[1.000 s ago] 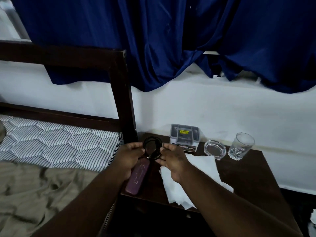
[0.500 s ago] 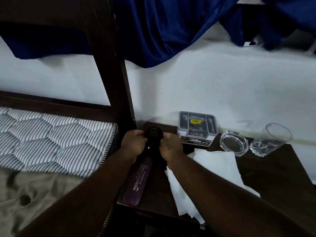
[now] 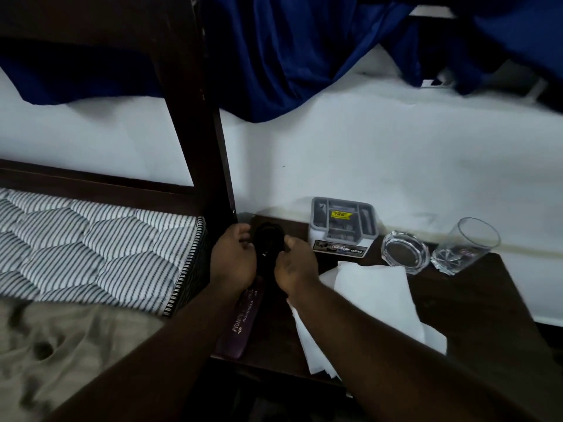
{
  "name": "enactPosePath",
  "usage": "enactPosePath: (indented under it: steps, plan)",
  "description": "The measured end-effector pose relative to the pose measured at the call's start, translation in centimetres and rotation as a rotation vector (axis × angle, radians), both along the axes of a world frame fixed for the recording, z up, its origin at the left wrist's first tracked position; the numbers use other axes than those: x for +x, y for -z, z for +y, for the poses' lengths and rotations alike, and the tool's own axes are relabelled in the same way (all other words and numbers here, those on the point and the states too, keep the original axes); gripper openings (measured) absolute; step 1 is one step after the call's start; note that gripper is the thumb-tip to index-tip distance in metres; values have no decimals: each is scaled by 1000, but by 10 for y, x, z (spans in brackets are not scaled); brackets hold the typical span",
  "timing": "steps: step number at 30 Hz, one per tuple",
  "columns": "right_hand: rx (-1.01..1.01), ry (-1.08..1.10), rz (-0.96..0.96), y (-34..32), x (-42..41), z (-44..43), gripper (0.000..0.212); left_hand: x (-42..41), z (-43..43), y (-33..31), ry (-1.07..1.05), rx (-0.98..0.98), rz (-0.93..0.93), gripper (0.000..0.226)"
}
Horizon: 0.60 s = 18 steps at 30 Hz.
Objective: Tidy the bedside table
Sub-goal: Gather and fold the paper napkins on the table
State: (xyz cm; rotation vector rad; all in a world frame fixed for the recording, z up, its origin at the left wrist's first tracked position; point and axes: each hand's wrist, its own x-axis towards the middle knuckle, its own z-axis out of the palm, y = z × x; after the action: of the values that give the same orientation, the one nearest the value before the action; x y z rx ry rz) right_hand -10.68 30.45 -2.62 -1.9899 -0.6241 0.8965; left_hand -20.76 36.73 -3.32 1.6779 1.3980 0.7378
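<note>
We hold a dark round thing (image 3: 268,240) over the far left corner of the bench (image 3: 487,315), close to the dark wooden bed post (image 3: 195,117). Our left hand (image 3: 234,257) curls its fingers round the thing's left side and our right hand (image 3: 297,266) pinches its right side, so both sets of fingers are clamped on it; what it is we cannot tell in the dim light. Below our hands a purple case (image 3: 240,324) with pale lettering lies along the left edge of the bench, its end at the near edge. White paper sheets (image 3: 374,300) spread across the middle and hang over the near edge. At the far edge, against the white wall (image 3: 365,162), stands a grey organiser box (image 3: 341,223) with a yellow label. To its right sits a glass ashtray (image 3: 405,252), and just beside that a drinking glass (image 3: 466,245) near the far right corner. The bench top is dark wood. Left of it lies a striped quilted mattress (image 3: 91,254) with a crumpled beige sheet (image 3: 76,345) over its near part. A deep blue curtain (image 3: 289,56) hangs in folds above the wall.
</note>
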Motion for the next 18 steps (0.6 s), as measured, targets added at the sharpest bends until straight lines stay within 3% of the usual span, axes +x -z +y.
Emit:
enactPosePath:
  steps: [3, 6, 10, 14, 18]
  plan:
    - [8, -51, -70, 2, -7, -20, 49, -1, -31, -12, 28, 97, -15, 35]
    - [86, -65, -6, 19, -1, -39, 57, -1, -64, -26, 100, 120, -60, 34]
    - [99, -118, -108, -53, -9, -98, 35, 2, -109, -48, 165, 123, -119, 28]
    - [108, -93, -139, -68, 1, -137, 47, 10, -146, -62, 216, 83, -123, 14]
    - [141, -21, -137, -91, 12, -189, 26, 26, -189, -78, 201, -25, -201, 10]
